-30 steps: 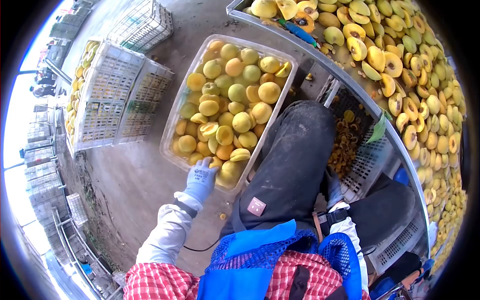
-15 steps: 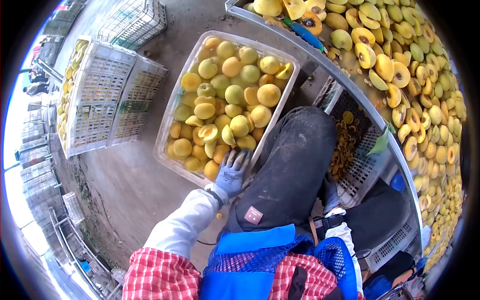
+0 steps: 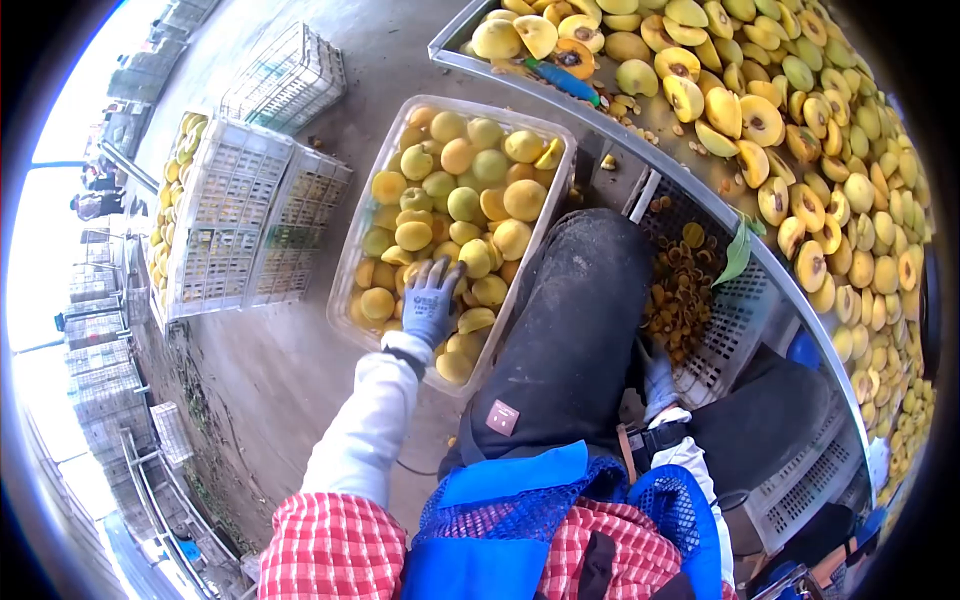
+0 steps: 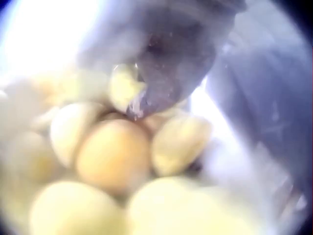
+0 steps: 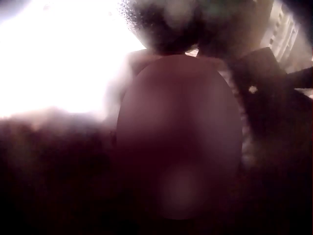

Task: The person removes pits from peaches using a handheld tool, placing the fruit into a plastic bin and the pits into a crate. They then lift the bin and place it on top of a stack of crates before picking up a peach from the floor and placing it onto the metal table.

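Observation:
My gloved left hand (image 3: 430,302) reaches over a translucent plastic crate (image 3: 346,300), its fingers spread across the fruit. Yellow peaches (image 3: 463,204), whole and cut, fill this crate. In the left wrist view, dark glove fingers (image 4: 171,78) come down among the fruit, close to an orange-yellow peach (image 4: 115,155); that view is blurred. My gloved right hand (image 3: 659,384) is low between the legs, beside the trouser knee, and its fingers are partly hidden. The right wrist view is dark and blurred.
A metal-edged table (image 3: 640,140) at the right bears many halved peaches (image 3: 762,118) and a blue-handled tool (image 3: 562,80). Below it, a slotted crate (image 3: 735,335) holds peach pits (image 3: 680,300). White crates (image 3: 230,210) of fruit stand stacked at the left.
The left hand first moved right along the crate's near edge, then forward and left over the fruit. The right hand stayed low between the legs. The head view shifted slightly.

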`<state>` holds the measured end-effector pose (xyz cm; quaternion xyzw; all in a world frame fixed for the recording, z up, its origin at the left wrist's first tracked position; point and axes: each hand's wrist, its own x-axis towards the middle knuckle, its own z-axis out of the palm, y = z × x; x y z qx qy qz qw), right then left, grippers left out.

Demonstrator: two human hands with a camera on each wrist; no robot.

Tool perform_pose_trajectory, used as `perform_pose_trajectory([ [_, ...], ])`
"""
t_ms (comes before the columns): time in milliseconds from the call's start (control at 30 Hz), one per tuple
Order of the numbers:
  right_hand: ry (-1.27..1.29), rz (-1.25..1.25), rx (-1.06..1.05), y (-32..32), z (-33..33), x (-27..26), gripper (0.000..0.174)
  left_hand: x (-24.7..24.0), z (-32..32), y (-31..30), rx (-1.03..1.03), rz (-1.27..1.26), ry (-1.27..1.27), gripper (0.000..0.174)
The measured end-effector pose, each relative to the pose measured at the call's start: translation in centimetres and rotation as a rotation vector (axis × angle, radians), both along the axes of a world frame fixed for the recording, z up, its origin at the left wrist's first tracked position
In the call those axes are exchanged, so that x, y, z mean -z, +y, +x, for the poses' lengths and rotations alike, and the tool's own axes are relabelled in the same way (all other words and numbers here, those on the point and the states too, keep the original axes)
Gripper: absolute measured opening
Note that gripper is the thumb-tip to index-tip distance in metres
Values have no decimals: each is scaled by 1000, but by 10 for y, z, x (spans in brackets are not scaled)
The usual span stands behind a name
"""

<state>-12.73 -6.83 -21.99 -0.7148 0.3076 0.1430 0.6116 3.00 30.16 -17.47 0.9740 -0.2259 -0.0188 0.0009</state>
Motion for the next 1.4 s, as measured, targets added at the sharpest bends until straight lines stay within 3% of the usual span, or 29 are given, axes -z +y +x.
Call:
perform_pose_trajectory([
  [67,47,88,57,8,8,-9,34,3,17,13,112,-24,103,64],
  [167,33,305,158,5,0,21,35,-15,25,15,125,-58,169,56],
  [200,-35,214,142,0,-6,43,32,-24,25,13,114,-82,178,54],
  [267,-44,143,122,-3,-11,51,29,-28,10,22,4,-457,-20,37],
  [333,75,180,105,2,-3,12,25,-34,-20,42,-713,-1085,596,35],
  [400,130,201,123,6,6,1,26,-41,-45,73,-1014,-1189,881,39],
  [433,149,210,128,9,9,-1,26,-23,-60,94,-1008,-992,891,45],
  [467,169,219,132,11,13,-4,27,34,-87,135,-625,-566,634,50],
  [633,156,180,39,5,8,-7,36,-34,-44,80,-407,274,687,53],
  [733,218,211,114,8,10,-16,35,-38,-50,66,-418,50,203,57],
  [800,248,232,146,10,12,-22,35,9,-71,65,-308,-164,127,77],
  [900,224,249,166,7,9,-10,35,38,-98,57,-259,26,80,86],
  [1033,86,243,153,7,2,1,34,-21,-50,56,-384,-146,480,76],
  [1133,244,266,115,1,4,-2,34,-19,-17,40,-414,-374,83,68],
  [1233,228,273,156,10,11,-19,34,21,7,38,-250,-141,-66,54],
  [1333,196,201,183,12,8,-19,31,12,29,63,-674,-1041,599,45],
  [1400,162,171,161,4,-1,2,31,-15,20,88,-871,-1351,742,37],
])
